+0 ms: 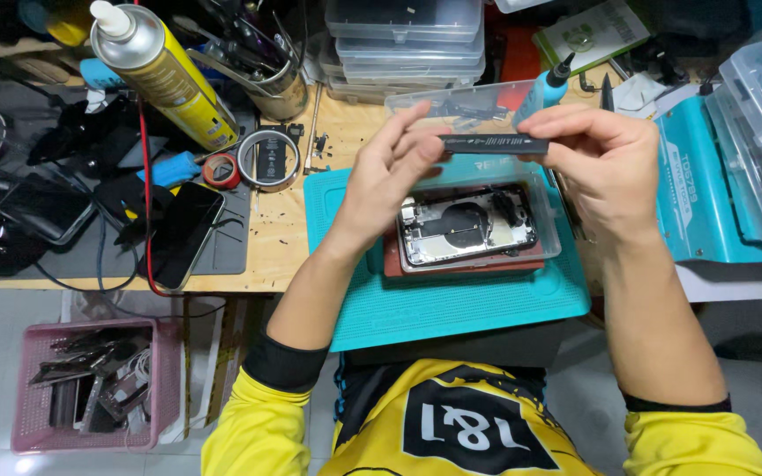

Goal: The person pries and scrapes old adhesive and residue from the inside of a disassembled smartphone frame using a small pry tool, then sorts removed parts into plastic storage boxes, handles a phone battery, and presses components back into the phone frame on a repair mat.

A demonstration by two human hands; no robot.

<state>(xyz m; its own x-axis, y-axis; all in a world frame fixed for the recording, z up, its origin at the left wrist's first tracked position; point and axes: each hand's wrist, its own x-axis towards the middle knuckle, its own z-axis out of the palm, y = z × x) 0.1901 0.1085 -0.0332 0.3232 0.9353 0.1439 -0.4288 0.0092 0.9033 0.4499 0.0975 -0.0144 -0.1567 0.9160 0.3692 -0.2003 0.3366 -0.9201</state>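
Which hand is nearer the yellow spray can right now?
Left. The left hand is above the teal mat, right of the yellow spray can. The right hand is farther right, gripping the other end of the dark tool.

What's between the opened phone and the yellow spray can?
In the head view, between the opened phone and the spray can: the left hand, bare wood, and a ring beside a tape roll.

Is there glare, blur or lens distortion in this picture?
Head view: sharp overall; the hands, left hand and right hand, on the dark tool show little blur; glare on the spray can shoulder and floor tiles; the wide lens bends the desk edge.
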